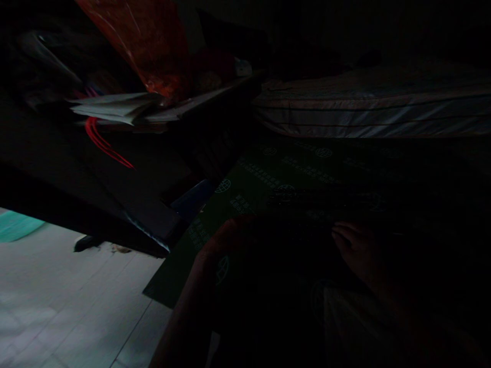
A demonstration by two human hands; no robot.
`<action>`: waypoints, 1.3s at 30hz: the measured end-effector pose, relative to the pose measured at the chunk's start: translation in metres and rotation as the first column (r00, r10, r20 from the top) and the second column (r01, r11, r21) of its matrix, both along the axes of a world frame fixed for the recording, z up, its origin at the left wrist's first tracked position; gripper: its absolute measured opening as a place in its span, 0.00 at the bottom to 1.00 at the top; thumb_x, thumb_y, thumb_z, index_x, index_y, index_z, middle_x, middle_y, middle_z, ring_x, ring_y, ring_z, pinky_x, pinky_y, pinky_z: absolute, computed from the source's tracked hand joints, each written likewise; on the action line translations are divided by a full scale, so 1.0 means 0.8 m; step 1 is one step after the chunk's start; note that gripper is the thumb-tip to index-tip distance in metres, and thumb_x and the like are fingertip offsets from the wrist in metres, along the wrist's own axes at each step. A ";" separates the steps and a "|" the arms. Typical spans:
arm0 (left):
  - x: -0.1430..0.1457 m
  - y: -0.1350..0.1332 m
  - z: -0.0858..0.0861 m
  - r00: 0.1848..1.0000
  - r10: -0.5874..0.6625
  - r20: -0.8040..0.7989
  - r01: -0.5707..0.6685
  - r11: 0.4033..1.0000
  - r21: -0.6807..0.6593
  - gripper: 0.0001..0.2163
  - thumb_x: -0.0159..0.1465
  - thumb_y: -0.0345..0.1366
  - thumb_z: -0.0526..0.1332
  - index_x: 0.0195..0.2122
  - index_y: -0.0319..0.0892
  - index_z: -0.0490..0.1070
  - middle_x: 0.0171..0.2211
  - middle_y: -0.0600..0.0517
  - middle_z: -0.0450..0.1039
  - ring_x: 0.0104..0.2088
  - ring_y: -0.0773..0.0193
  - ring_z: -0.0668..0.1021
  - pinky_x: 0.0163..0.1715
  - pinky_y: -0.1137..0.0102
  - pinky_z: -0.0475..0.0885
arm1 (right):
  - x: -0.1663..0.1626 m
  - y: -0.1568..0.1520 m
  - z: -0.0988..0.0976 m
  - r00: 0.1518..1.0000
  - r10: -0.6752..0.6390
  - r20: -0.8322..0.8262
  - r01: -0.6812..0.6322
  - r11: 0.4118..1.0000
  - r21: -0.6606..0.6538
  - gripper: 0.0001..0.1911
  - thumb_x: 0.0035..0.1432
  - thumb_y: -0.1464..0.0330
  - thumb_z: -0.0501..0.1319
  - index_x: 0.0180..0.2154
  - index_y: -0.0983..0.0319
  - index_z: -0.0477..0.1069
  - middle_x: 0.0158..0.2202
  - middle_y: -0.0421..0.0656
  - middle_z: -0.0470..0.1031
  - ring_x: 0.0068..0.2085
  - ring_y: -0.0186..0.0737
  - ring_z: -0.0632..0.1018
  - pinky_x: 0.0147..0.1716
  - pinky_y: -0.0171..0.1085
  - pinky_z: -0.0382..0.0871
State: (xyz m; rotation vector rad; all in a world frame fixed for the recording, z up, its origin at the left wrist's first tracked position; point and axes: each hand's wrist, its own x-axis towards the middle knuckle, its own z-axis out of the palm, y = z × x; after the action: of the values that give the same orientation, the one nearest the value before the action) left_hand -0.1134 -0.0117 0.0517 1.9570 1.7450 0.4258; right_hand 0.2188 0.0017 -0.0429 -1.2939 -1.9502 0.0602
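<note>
The view is very dark. A dark green board [184, 286] printed with pale globe marks and lettering lies in front of me. My left hand [233, 232] rests over its left part, the wrist bent to the right; shadow swallows the fingers. Farther right, my right hand [355, 243] points left with its fingers bent and close together, the thumb below them. Between the hands is a black thing [295, 230] whose shape and kind I cannot make out. The right fingertips meet its dark edge.
On the left, a dark piece of furniture holds papers [115, 107], red cords [102, 140] and an orange plastic bag [153, 46]. A plastic-wrapped mattress [368, 112] lies beyond the board. Pale floor tiles [76, 306] show at lower left, with a teal thing [19, 226] at the edge.
</note>
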 end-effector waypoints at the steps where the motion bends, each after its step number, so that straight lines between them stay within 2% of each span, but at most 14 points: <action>1: 0.003 0.000 -0.005 1.000 -0.028 -0.003 0.028 1.000 -0.009 0.26 0.48 0.39 0.68 0.50 0.45 0.71 0.50 0.49 0.73 0.49 0.51 0.75 0.49 0.59 0.71 | 0.000 0.000 0.000 1.000 -0.002 0.000 0.002 1.000 0.004 0.14 0.59 0.63 0.53 0.33 0.60 0.77 0.38 0.48 0.78 0.40 0.47 0.78 0.42 0.49 0.72; 8: 0.022 0.011 -0.021 0.992 -0.103 -0.066 0.106 0.994 0.039 0.26 0.51 0.37 0.66 0.53 0.45 0.68 0.55 0.47 0.67 0.55 0.50 0.70 0.55 0.56 0.65 | 0.000 0.000 0.000 1.000 -0.001 -0.011 0.000 1.000 -0.003 0.14 0.59 0.63 0.54 0.34 0.60 0.77 0.39 0.47 0.78 0.40 0.47 0.78 0.42 0.49 0.72; 14: 0.034 0.012 -0.017 0.984 -0.140 -0.106 0.143 0.989 0.026 0.23 0.55 0.37 0.64 0.53 0.45 0.67 0.54 0.46 0.68 0.52 0.52 0.72 0.51 0.60 0.68 | 0.001 0.001 -0.001 1.000 0.006 0.011 -0.005 1.000 -0.012 0.14 0.59 0.63 0.53 0.33 0.59 0.77 0.39 0.47 0.78 0.40 0.47 0.78 0.42 0.48 0.73; 21: 0.052 0.026 -0.024 0.972 -0.147 -0.182 0.148 0.989 -0.011 0.25 0.51 0.38 0.67 0.51 0.43 0.68 0.54 0.43 0.68 0.54 0.47 0.71 0.53 0.54 0.64 | 0.000 0.001 0.001 1.000 0.014 -0.009 -0.014 1.000 0.011 0.13 0.58 0.64 0.54 0.33 0.59 0.77 0.38 0.47 0.78 0.40 0.46 0.78 0.42 0.48 0.73; 26: 0.060 0.035 -0.036 0.965 -0.168 -0.203 0.169 0.986 -0.015 0.26 0.50 0.39 0.67 0.51 0.45 0.68 0.54 0.45 0.68 0.53 0.48 0.71 0.53 0.56 0.64 | 0.001 0.000 0.001 1.000 -0.004 0.000 0.004 1.000 -0.006 0.14 0.58 0.63 0.54 0.33 0.59 0.77 0.39 0.47 0.78 0.40 0.47 0.78 0.42 0.49 0.72; 39: 0.079 0.040 -0.034 0.950 -0.232 -0.208 0.233 0.972 -0.022 0.24 0.53 0.40 0.65 0.52 0.45 0.68 0.54 0.45 0.68 0.53 0.48 0.71 0.53 0.54 0.64 | -0.001 0.001 0.006 1.000 0.009 -0.014 -0.009 1.000 -0.003 0.12 0.58 0.65 0.55 0.33 0.59 0.77 0.38 0.47 0.79 0.40 0.47 0.78 0.41 0.48 0.73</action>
State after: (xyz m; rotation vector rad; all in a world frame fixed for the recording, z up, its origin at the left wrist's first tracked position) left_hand -0.0500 0.0202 0.0247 2.2452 1.6058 0.1435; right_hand 0.2184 0.0023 -0.0384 -1.2835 -1.9450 0.0759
